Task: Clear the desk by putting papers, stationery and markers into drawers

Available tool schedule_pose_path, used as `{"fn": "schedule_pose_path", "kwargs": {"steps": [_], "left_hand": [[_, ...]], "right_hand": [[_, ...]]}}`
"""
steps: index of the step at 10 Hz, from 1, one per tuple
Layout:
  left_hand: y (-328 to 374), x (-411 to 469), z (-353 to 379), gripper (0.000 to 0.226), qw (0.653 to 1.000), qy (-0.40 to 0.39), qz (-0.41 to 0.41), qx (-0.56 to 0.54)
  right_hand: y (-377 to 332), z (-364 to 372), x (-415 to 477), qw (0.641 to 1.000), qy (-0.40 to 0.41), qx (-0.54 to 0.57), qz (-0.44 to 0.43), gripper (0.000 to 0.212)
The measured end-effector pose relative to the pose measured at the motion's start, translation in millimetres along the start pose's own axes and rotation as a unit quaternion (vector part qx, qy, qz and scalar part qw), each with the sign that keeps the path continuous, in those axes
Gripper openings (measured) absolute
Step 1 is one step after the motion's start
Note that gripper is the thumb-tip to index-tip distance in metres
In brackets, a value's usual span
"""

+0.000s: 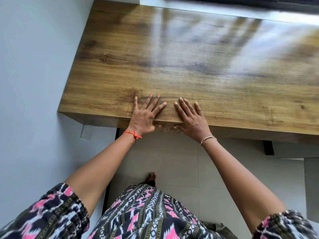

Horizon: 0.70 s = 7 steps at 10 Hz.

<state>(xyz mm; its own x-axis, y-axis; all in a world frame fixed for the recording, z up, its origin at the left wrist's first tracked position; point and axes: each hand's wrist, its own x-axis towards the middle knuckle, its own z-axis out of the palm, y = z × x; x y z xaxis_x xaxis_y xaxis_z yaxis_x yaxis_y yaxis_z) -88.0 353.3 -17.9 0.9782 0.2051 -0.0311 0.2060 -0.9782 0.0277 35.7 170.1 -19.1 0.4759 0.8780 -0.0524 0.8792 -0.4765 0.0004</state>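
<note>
Fingers straight, left hand (144, 116) and right hand (190, 118) rest on the brown wood-grain desk (172, 69); despite the glare, clearing seems done.

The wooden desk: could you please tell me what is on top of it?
On the desk only the left hand and right hand show, fingers flat near its front edge. The wood beneath the palms is covered, and the desk's right end runs out of view.

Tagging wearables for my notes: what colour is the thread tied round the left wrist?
Red; the knotted thread shows best in the head view.
</note>
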Motion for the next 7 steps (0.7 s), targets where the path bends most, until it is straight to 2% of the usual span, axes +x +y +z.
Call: {"fn": "schedule_pose_path", "kwargs": {"steps": [2, 4, 6, 7], "left_hand": [[-1.8, 0.0, 3.8, 0.098, 0.999, 0.024, 0.009, 0.022], [0.8, -0.9, -0.2, 0.098, 1.0, 0.018, 0.001, 0.018], [9.8, 1.8, -11.0, 0.106, 0.998, -0.062, -0.018, -0.011], [27.6, 9.8, -15.7, 0.112, 0.995, -0.096, -0.007, -0.004]], "right_hand": [[-0.7, 0.3, -0.5, 1.0, -0.004, -0.027, -0.006, 0.083], [-3.5, -7.5, -0.5, 0.999, -0.034, -0.002, -0.002, 0.082], [2.3, -19.0, -7.1, 0.993, -0.092, 0.073, -0.009, 0.081], [13.8, -24.9, -21.6, 0.987, -0.085, 0.135, 0.003, 0.089]]}}
